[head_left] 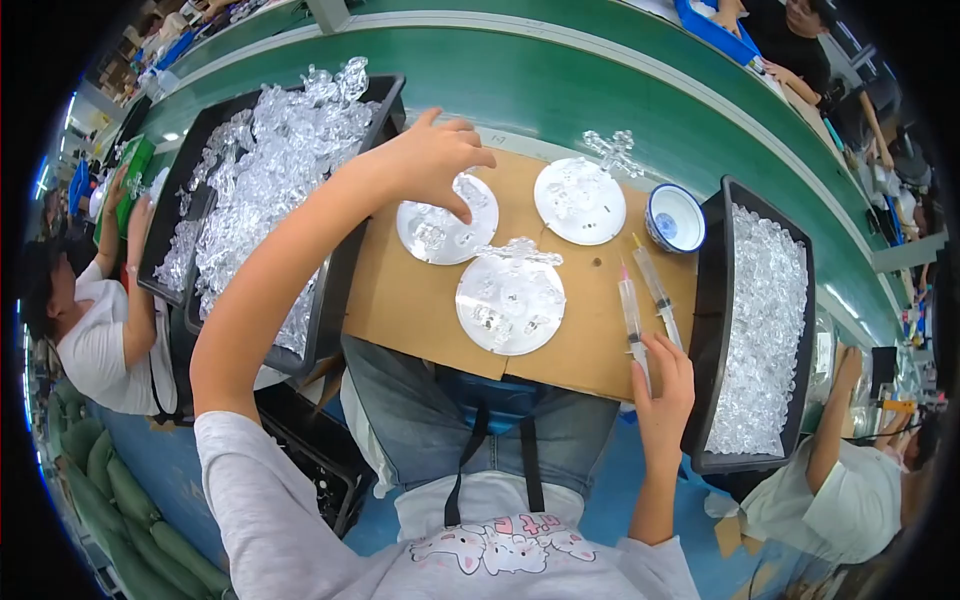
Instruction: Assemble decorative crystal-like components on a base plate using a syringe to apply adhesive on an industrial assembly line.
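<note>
My left hand [435,160] reaches over the left white disc [440,240], fingers and thumb apart, with nothing plainly held. Clear plastic pieces lie on that disc, partly hidden by the hand. Two more white discs carry clear pieces: the near middle disc [508,318] and the right disc [575,222]. A branched clear piece [612,152] stands at the right disc's far edge. At the board's right side, my right hand [665,385] has thumb and forefinger at the plunger end of a pink-tipped syringe [630,305]. Beside it lies a second syringe [655,285] with a yellowish tip.
The cardboard board [400,325] lies across my front. A blue-rimmed bowl [676,218] sits at its far right. Black bins of clear plastic parts flank it: a left bin [392,105] and a right bin [708,350]. Behind runs a green bench [470,75]; other people work nearby.
</note>
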`<state>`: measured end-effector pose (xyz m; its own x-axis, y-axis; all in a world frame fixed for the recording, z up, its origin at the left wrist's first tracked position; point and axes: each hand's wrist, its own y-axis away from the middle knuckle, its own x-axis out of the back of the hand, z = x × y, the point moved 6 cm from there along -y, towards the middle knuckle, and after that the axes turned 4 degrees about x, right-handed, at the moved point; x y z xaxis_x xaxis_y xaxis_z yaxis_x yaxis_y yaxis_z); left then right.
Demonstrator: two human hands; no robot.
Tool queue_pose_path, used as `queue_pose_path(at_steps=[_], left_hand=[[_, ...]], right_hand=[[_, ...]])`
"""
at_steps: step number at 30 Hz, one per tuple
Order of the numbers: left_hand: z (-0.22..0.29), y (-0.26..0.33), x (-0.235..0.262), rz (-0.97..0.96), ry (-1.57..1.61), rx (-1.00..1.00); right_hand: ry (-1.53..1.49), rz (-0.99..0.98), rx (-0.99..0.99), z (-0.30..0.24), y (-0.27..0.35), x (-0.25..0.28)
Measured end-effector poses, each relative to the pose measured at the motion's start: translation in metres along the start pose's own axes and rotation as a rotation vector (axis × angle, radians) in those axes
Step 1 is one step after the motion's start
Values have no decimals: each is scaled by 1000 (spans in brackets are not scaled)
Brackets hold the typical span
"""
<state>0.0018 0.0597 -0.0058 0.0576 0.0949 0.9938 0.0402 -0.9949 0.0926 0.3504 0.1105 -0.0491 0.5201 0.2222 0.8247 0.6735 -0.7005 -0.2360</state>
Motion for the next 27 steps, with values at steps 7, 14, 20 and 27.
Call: queue_pose_path(at_steps=[7,14,20,27], left_hand=[[-4,0,-8,155,57,-111],[1,1,-6,48,76,-38],[-5,16,8,377,-14,-144],[-38,22,-5,230,464,152]], right_hand=[[-45,89,55,-34,6,8],[-93,70,79,-41,5,4],[-88,69,139,-51,1,3],[-351,36,141,-88,-90,11]])
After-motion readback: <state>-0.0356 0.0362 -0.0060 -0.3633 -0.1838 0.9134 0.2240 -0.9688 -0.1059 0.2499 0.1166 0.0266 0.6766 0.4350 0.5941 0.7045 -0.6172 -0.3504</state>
